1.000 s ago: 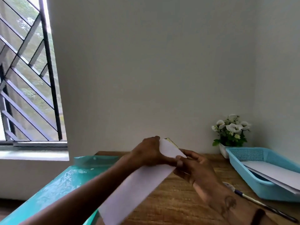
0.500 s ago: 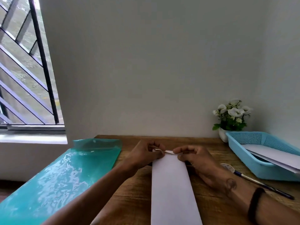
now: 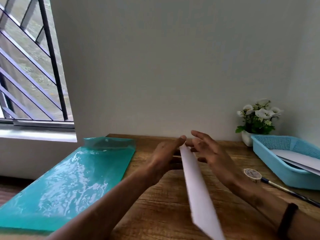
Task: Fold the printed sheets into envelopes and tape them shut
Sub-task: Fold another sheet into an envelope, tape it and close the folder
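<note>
A long folded white sheet (image 3: pixel 197 184) stands tilted on its edge above the wooden table (image 3: pixel 155 210), running from the hands toward me. My left hand (image 3: pixel 164 156) holds its far end, thumb on top and fingers underneath. Just to the right of the sheet, my right hand (image 3: pixel 209 151) hovers with its fingers spread and holds nothing. A roll of tape (image 3: pixel 252 174) lies on the table by my right wrist.
A teal plastic folder (image 3: pixel 69 179) covers the table's left side. At the right stands a blue basket tray (image 3: pixel 266 153) with white sheets (image 3: pixel 297 158) in it. A pen (image 3: pixel 285 189) lies in front of it, and a white flower pot (image 3: pixel 246 137) stands behind it by the wall.
The sheet lay flat with both hands pinching its far end; now it is lifted and turned on edge, my right hand has let go and spread open.
</note>
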Demonstrator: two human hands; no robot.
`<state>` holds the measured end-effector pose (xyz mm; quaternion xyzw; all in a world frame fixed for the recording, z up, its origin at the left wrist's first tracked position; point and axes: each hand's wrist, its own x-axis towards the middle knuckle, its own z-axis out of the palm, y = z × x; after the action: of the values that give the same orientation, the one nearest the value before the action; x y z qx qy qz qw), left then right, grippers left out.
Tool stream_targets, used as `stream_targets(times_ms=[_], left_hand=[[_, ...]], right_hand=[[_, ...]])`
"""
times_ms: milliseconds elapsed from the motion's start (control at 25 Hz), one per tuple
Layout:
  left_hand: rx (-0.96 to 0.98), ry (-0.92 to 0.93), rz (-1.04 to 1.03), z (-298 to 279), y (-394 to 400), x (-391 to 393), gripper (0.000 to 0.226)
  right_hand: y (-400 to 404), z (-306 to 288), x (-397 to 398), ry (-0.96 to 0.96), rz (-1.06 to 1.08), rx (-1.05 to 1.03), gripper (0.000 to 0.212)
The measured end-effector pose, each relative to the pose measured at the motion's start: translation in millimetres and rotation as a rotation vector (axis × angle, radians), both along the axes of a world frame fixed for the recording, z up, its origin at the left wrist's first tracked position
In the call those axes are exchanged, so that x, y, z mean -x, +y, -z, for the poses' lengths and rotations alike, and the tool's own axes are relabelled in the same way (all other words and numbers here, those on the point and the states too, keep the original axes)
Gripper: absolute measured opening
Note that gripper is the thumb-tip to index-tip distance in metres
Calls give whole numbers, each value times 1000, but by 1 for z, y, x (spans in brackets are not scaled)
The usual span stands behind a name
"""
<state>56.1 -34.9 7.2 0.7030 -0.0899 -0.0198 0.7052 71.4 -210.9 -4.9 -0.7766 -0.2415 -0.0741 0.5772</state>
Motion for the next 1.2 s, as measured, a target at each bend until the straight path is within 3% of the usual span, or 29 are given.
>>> stream_targets(times_ms=[80,160,320,400,520,720,840,920,1000,1200], left_hand=[[45,100,28,6,5,-4,32],[-187,79,-60,10,9,-9,27],[-824,-261,-411,19,30,-15,34],[-962,-412,-380,28,36,-14,45],[-927,-444,-172,37,31,-17,64],[-1096,-413,-118,47,32,-25,68],[-1020,-484,-170,43,33,-23,65],[-934,-567,-217,41,30,-19,64],[-868,-655,-246,40,24,-16,60],[-842,-789,-277,39,4,-5,40]], right_hand=[[2,7,2,-103,6,206,53],[3,15,6,-111,-2,377,56],[12,27,6,-72,55,735,64],[24,27,-2,-120,94,896,68],[39,25,-20,-146,168,984,68],[10,-19,-11,-3,214,619,39],[-59,-59,-2,-69,321,770,57],[-94,-65,11,13,336,1001,67],[-108,-54,18,78,318,1126,64],[-100,-37,20,-59,304,959,55]])
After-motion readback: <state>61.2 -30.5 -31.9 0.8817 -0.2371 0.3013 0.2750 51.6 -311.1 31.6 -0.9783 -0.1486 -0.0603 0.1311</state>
